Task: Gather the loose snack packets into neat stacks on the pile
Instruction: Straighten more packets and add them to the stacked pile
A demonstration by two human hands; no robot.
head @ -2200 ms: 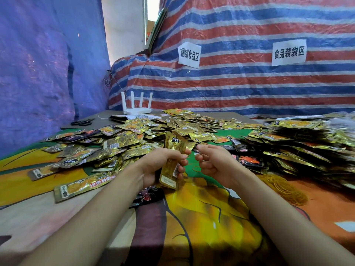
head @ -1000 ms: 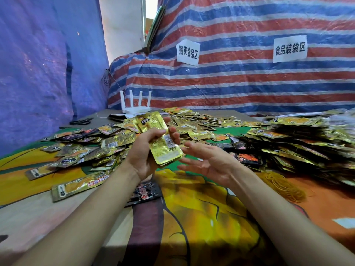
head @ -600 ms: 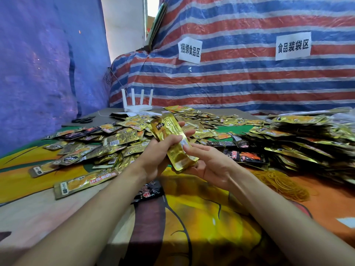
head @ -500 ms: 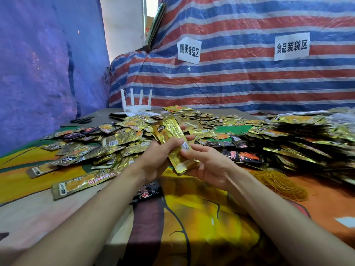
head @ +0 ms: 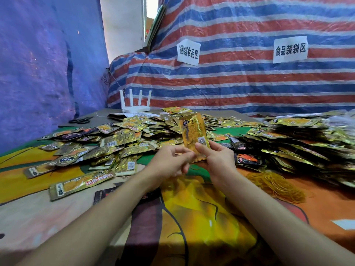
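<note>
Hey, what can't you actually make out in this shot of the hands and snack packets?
Head view: how many packets are in the held stack in the right hand; only the front one shows.
Head view: its small print, too blurred to read.
Head view: whether the left hand grips it; its curled fingers hide the contact.
Head view: the stacked pile, cut off by the right edge.

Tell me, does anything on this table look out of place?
Yes: gold packets lie scattered askew on the left, unlike the stacked pile on the right. A few black-and-red packets sit among the gold, and a white router stands at the far edge.
</note>
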